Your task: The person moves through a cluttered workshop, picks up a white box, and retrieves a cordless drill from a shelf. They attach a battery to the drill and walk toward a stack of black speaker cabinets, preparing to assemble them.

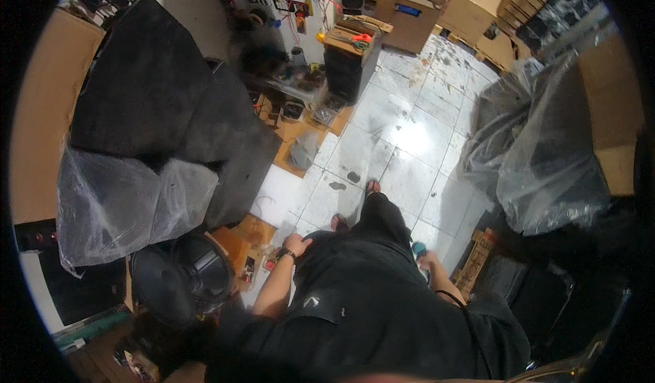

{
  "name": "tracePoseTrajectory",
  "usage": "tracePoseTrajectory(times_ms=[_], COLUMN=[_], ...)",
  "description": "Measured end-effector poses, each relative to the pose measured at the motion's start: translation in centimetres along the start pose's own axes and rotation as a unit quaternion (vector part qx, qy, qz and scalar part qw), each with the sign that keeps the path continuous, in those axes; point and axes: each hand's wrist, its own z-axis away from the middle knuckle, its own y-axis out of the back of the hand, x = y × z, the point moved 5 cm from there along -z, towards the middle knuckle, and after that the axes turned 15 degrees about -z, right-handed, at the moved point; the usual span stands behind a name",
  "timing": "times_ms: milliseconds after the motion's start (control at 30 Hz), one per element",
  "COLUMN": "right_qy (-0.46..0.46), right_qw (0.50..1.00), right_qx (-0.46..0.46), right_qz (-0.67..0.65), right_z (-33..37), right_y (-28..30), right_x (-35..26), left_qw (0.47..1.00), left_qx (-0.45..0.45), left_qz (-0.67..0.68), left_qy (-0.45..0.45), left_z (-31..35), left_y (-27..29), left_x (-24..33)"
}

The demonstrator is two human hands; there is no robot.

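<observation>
My left hand (pixel 297 244) hangs beside my left thigh, with a dark watch (pixel 286 253) on the wrist. Its fingers look curled, but their tips are hidden, and nothing shows in it. At my right hip, my right hand (pixel 428 260) is closed around a small teal object (pixel 418 248); its kind is too small and blurred to make out. I am upright in dark clothes, with one sandalled foot (pixel 372 186) ahead of the other on the tiled floor (pixel 389 178).
Large black cabinets (pixel 136 82), partly wrapped in clear plastic (pixel 109 199), stand at left. Round speaker cones (pixel 201 267) lie below them. Plastic-wrapped goods (pixel 546 158) line the right side. Ahead are cardboard boxes (pixel 409 11) and a black cabinet (pixel 349 65) with orange-handled scissors (pixel 360 39) on top.
</observation>
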Motion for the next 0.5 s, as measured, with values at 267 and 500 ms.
tracePoseTrajectory(times_ms=[267, 500], right_qy=[-0.1, 0.092], right_qw=[0.99, 0.992], right_qx=[-0.088, 0.003], right_qz=[0.049, -0.089], right_z=[-16.9, -20.9], right_y=[10.5, 12.9], right_x=[-8.4, -40.6], left_qw=[0.999, 0.982], left_qx=[-0.011, 0.119], left_qz=[0.018, 0.123], left_qy=[0.042, 0.078], left_z=[-9.5, -15.5], left_y=[7.8, 23.0], left_x=[2.7, 11.0])
